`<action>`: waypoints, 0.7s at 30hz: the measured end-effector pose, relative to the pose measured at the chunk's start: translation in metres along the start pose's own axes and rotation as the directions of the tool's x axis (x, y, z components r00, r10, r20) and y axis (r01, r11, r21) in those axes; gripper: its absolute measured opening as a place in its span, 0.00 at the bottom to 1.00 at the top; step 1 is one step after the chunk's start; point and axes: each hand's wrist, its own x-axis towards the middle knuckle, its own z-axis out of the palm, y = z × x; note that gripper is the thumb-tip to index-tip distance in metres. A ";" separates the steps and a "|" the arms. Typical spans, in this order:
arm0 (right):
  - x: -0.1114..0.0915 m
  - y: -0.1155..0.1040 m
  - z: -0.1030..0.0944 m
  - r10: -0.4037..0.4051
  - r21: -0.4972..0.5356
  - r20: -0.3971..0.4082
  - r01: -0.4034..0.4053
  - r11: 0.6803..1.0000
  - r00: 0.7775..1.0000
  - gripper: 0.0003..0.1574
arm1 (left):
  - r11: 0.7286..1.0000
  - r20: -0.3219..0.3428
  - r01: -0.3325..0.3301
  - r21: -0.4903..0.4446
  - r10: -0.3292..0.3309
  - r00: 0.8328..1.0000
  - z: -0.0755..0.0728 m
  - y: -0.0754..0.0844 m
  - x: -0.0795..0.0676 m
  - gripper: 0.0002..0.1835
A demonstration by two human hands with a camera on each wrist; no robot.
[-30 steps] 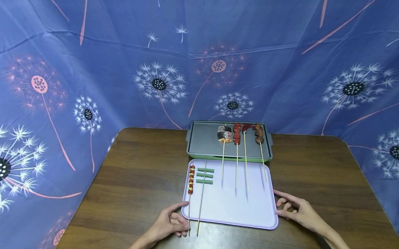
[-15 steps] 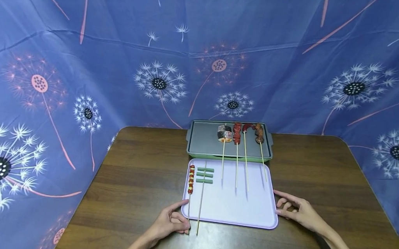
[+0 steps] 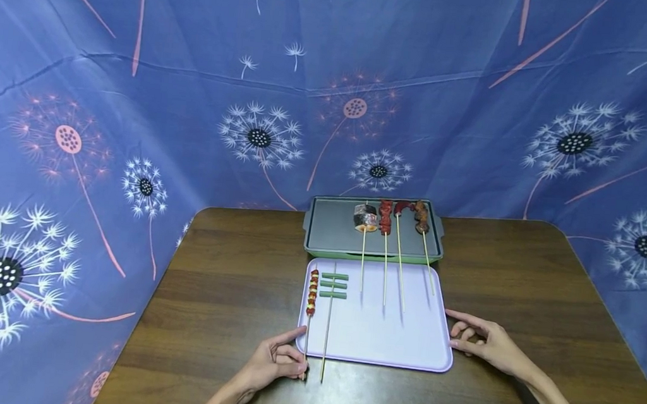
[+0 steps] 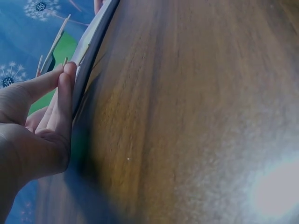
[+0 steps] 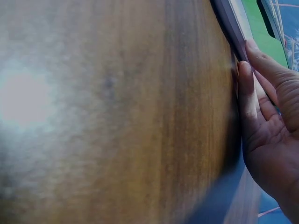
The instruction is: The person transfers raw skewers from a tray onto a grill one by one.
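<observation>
Presently, the stick end of the red-and-yellow skewer (image 3: 312,297) is pinched by the left grip (image 3: 273,360); this skewer is laid along the left side of the lilac tray (image 3: 386,345), its end projected past the near rim. A green skewer (image 3: 333,285) is positioned beside it. The tray's right rim is touched by the unclosed right grip (image 3: 486,345). Behind, four skewers (image 3: 385,218) are supported on a grey griddle (image 3: 329,228). Tray and griddle are carried by the tabletop (image 3: 227,270).

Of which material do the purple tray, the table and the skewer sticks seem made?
Purple tray: probably plastic, smooth and evenly coloured. Table: wood or laminate, slightly glossy, with grain and glare. Skewer sticks: likely bamboo, thin and pale; finish unclear.
</observation>
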 end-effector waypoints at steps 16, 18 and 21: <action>0.002 -0.003 0.001 -0.014 0.034 0.010 0.014 0.999 1.000 0.33 | 0.999 0.044 -0.045 -0.001 0.045 0.998 -0.004 0.002 -0.007 0.45; 0.002 -0.004 0.001 -0.011 0.028 0.008 0.011 1.000 1.000 0.33 | 0.999 0.053 -0.047 0.004 0.047 0.997 -0.004 0.005 -0.010 0.45; 0.001 -0.004 0.000 -0.003 0.021 0.005 0.003 1.000 1.000 0.34 | 0.998 0.067 -0.064 0.015 0.063 0.996 -0.005 0.010 -0.013 0.45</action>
